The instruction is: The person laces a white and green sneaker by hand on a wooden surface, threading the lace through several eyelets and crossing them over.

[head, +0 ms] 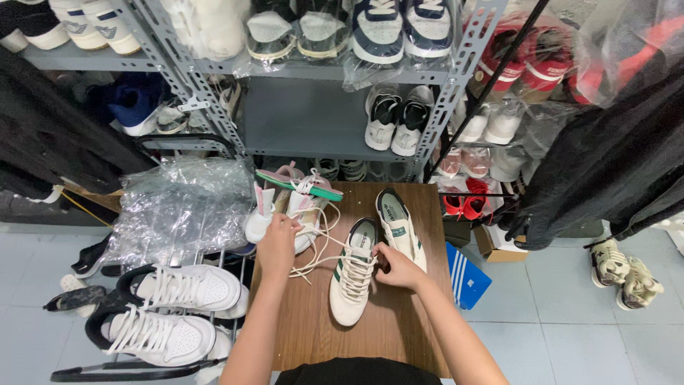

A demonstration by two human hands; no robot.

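A cream sneaker with green stripes (354,278) lies toe toward the person on the small wooden bench (399,328), its mate (400,224) just beside it to the right, further back. The right hand (396,266) is closed on the sneaker's side near the collar, where the laces begin, and seems to pinch a lace end, though the fingertips are partly hidden. The left hand (276,239) is pinched shut on a loose white lace (320,246) that trails across the bench to the sneaker. Behind the left hand, a pink and green pair (296,192) is stacked at the bench's far edge.

The lacing step is judged to be in hand: the lace is drawn out sideways while the sneaker is steadied. The next move would call for the lace to be kept taut and its tip guided to an eyelet, with the sneaker held from sliding.

Two white sneakers (171,310) rest on a rack at the left, beside crumpled plastic wrap (178,207). A metal shelf (313,117) of shoes stands behind.
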